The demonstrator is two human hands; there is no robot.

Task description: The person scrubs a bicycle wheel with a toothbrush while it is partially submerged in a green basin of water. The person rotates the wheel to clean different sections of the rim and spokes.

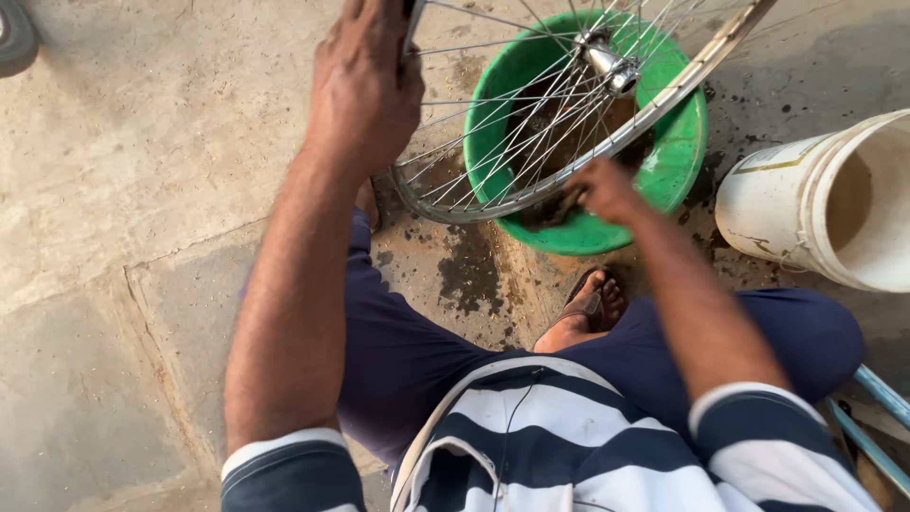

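Note:
A silver spoked bicycle wheel [531,123] stands over a green plastic basin [678,156] holding dark liquid. My left hand [365,90] grips the wheel's rim at its left side, near the top edge of the view. My right hand [602,190] is at the lower part of the rim, over the basin's near edge, closed on something small and dark that is blurred. The wheel's metal hub [607,59] sits above the basin's middle.
A dirty white bucket [825,204] lies tilted at the right. Wet dark stains [469,270] mark the concrete floor in front of the basin. My sandalled foot [592,308] rests just below the basin. Blue metal tubes [877,417] show at the lower right.

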